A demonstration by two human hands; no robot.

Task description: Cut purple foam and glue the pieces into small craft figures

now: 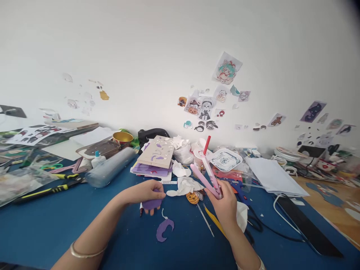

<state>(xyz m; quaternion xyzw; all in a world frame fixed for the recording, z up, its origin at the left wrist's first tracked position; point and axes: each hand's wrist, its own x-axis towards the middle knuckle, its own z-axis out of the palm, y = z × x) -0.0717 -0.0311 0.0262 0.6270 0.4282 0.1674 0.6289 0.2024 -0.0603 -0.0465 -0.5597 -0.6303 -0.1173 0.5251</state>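
Observation:
My left hand (153,193) is closed on a flat purple piece (152,203), held a little above the blue table. Just below it lies a purple crescent moon (163,230) with a short white strand at its top. My right hand (223,198) grips a pink hair straightener (204,180) by its hinged end, its two arms spread in a V pointing up and away. A brown-tipped marker (141,210) shows partly behind my left hand. Between the hands are an orange pumpkin cutout (192,197), a thin white stick (205,220) and yellow tweezers (215,220).
Crumpled tissues (187,185) and a cardboard sheet (157,152) on purple sheets lie ahead. To the left are pliers (45,193) and a clear roll (111,167). A square dish (226,159), white paper (274,176) and a black slab (306,227) with cables are right.

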